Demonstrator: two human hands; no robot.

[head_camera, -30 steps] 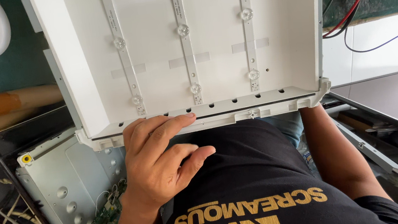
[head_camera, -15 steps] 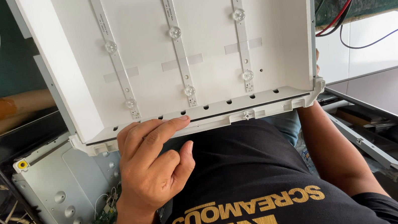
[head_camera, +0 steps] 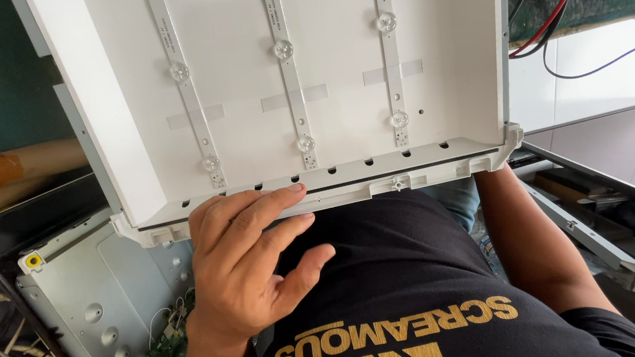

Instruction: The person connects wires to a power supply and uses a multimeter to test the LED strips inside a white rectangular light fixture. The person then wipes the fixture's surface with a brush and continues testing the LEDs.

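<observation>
Left hand point(head_camera: 252, 267) spread, fingers flat on near rim of white plastic backlight tray point(head_camera: 306, 83) at 6 o'clock, apparently steadying it. Right hand hidden beneath tray at 4 o'clock; grip cannot be told. Grey metal chassis point(head_camera: 99, 302) at 8 o'clock.

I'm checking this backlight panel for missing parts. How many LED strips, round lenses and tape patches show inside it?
LED strips: 3
Round lenses: 6
Tape patches: 3
Total inside the white panel: 12
</observation>
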